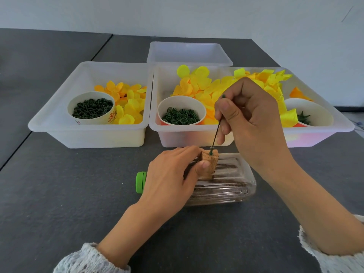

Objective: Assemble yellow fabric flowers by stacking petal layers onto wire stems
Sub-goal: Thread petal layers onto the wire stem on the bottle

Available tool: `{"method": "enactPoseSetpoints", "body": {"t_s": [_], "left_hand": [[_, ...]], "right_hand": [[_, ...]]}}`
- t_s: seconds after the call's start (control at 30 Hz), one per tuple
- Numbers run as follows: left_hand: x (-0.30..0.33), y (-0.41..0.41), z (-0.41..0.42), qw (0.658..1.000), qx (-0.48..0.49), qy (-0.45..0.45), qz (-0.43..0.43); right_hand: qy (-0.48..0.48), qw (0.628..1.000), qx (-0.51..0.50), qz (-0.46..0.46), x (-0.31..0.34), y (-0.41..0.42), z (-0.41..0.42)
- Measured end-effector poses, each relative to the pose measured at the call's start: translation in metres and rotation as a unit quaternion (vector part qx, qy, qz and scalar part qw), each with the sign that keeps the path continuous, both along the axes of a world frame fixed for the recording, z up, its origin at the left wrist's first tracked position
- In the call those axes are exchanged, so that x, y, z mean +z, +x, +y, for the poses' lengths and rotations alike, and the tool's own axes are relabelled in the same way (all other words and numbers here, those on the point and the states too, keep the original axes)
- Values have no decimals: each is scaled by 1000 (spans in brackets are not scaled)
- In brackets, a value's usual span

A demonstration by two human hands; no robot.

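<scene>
My right hand point(250, 119) pinches a thin green wire stem point(216, 133) between thumb and fingers. The stem stands tilted, with its lower tip in a hole on top of a small wooden block point(211, 161). My left hand point(171, 174) grips that block from the left, thumb on its front face. The block sits on a clear plastic bottle point(226, 186) lying on its side. Yellow fabric petals point(199, 85) fill the right tray, and rounder yellow petals point(128, 107) lie in the left tray.
Two white trays point(88, 134) point(325, 133) stand side by side behind my hands, with an empty tray point(189, 62) behind them. Paper cups hold dark green pegs point(92, 108), green rings point(181, 116) and green calyx pieces point(304, 117). The bottle has a green cap point(140, 182).
</scene>
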State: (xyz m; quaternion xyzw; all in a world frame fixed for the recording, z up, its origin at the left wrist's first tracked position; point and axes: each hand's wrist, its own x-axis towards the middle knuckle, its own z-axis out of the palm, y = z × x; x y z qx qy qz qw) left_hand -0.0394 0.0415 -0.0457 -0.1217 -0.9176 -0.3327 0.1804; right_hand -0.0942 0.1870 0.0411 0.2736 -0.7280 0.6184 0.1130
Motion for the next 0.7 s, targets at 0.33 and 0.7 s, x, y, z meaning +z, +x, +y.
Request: {"method": "enactPoseSetpoints", "body": {"t_s": [0.33,0.7], "left_hand": [[0,0,1,1000,20,-8,-5],[19,-4,20,982,-63,167,62]], "right_hand": [[-84,995,48,8,-8,19,-2],[-128,988,52,-65,-12,16,-1]]}}
